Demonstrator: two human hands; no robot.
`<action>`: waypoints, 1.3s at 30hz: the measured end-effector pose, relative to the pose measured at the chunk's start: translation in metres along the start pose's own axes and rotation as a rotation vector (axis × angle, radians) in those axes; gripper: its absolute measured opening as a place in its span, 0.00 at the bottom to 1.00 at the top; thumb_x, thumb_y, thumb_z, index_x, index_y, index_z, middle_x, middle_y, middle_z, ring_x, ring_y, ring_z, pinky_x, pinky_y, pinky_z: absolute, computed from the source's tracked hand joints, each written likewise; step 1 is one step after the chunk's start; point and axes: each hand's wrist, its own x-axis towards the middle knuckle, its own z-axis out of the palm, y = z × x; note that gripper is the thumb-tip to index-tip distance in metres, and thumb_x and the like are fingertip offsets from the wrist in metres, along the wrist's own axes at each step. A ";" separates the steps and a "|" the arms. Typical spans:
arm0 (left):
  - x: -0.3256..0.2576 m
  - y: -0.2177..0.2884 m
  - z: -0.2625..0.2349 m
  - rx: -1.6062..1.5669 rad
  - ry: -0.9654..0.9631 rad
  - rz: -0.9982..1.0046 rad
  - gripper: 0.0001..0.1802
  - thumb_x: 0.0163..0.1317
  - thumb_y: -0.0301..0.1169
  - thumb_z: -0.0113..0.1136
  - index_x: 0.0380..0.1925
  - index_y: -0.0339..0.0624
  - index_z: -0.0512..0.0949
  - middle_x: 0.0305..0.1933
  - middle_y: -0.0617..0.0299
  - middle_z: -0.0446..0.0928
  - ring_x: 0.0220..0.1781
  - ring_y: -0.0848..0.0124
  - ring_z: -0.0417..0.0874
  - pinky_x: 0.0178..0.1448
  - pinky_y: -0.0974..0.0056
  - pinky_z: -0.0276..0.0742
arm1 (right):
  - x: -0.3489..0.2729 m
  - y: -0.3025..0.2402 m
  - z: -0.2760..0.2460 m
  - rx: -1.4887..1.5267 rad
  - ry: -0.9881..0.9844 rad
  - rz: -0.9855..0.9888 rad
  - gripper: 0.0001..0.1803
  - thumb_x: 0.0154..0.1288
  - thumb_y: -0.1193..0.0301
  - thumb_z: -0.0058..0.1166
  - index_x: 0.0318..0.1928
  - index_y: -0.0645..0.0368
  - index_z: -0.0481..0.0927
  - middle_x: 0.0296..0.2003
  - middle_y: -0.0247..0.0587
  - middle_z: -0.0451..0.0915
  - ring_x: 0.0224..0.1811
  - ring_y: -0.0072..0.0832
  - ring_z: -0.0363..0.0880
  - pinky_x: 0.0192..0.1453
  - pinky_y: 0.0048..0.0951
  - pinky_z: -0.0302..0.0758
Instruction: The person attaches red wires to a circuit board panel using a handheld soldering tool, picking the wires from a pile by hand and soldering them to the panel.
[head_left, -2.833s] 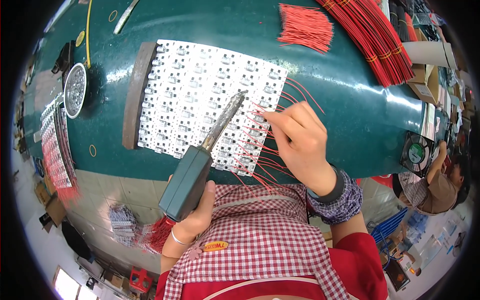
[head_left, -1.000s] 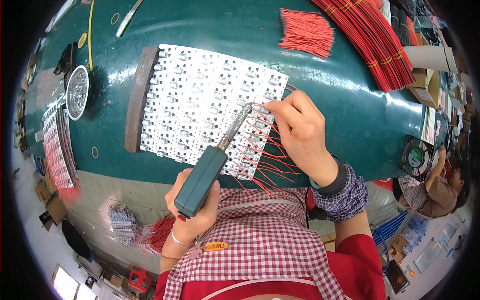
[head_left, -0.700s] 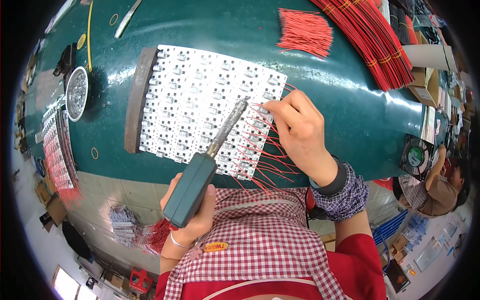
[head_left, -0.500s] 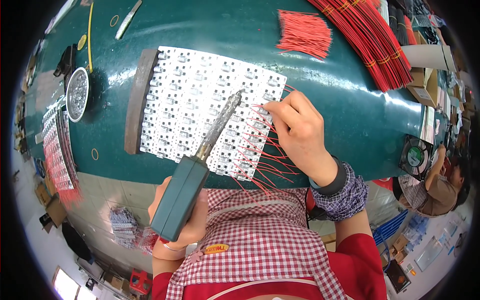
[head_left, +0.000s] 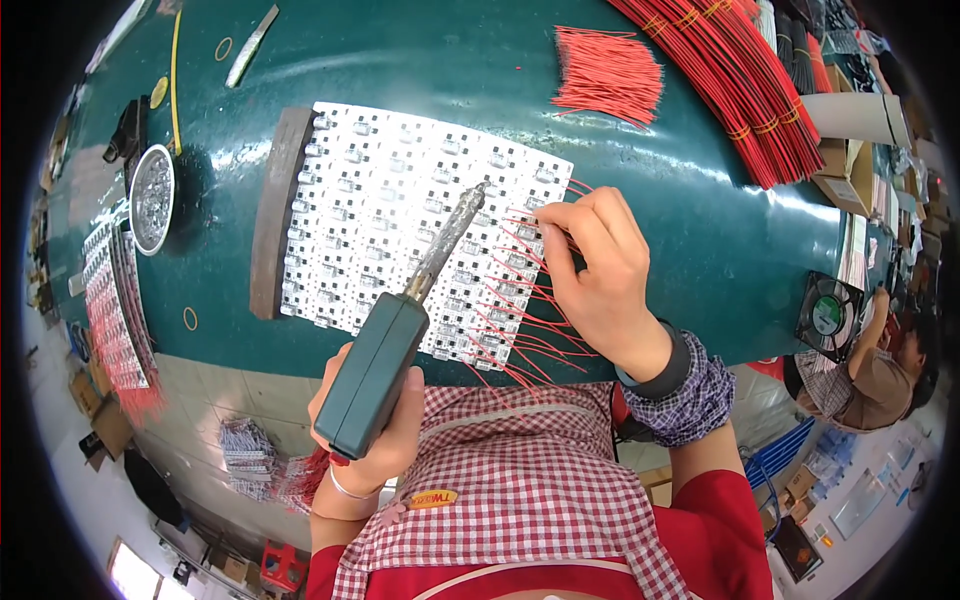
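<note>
My left hand (head_left: 395,440) is wrapped round the dark green handle of a soldering gun (head_left: 378,370). Its long, crusted metal tip points up and to the right, over the right part of a white circuit board panel (head_left: 400,215). Rows of small dark and silvery components cover that panel. Along its right side several thin red wires (head_left: 535,325) stick out toward me. At the same edge, the thumb and forefinger of my right hand (head_left: 605,270) are pinched together on a red wire, whose end lies near the tip.
A dark bar (head_left: 278,215) lies along the panel's left edge. To the left stands a round bowl (head_left: 152,200) of silvery bits. Cut red wires (head_left: 608,75) and a long red wire bundle (head_left: 740,90) lie farther back. A small fan (head_left: 828,315) is at right, near another person (head_left: 880,370).
The soldering gun's handle and my left hand have shifted slightly up and right, while the tip stays near the same row. My right hand has moved slightly right.
</note>
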 end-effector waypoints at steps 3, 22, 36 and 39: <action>0.002 -0.001 0.004 -0.022 0.013 -0.029 0.14 0.52 0.16 0.69 0.41 0.29 0.84 0.41 0.46 0.83 0.35 0.58 0.84 0.39 0.61 0.81 | 0.000 0.004 0.005 -0.017 0.014 -0.013 0.11 0.55 0.85 0.64 0.37 0.60 0.81 0.29 0.40 0.70 0.31 0.38 0.75 0.31 0.38 0.72; 0.013 -0.002 0.013 -0.061 -0.025 0.009 0.11 0.51 0.14 0.67 0.37 0.29 0.83 0.37 0.52 0.82 0.27 0.65 0.83 0.32 0.66 0.77 | -0.005 0.005 0.014 -0.100 0.072 -0.115 0.14 0.49 0.86 0.65 0.36 0.60 0.80 0.27 0.38 0.67 0.28 0.35 0.72 0.28 0.37 0.69; 0.015 -0.001 0.016 -0.071 -0.010 0.016 0.10 0.51 0.14 0.67 0.36 0.29 0.83 0.36 0.53 0.82 0.27 0.66 0.83 0.32 0.66 0.77 | -0.008 0.007 0.017 -0.120 0.088 -0.134 0.13 0.51 0.85 0.65 0.37 0.60 0.79 0.27 0.39 0.67 0.27 0.35 0.72 0.28 0.37 0.68; 0.016 -0.001 0.015 -0.035 -0.029 0.039 0.10 0.51 0.14 0.67 0.35 0.29 0.83 0.36 0.53 0.82 0.28 0.67 0.83 0.32 0.67 0.78 | -0.008 0.007 0.018 -0.133 0.085 -0.136 0.13 0.51 0.85 0.65 0.36 0.60 0.79 0.27 0.39 0.67 0.28 0.35 0.71 0.28 0.37 0.68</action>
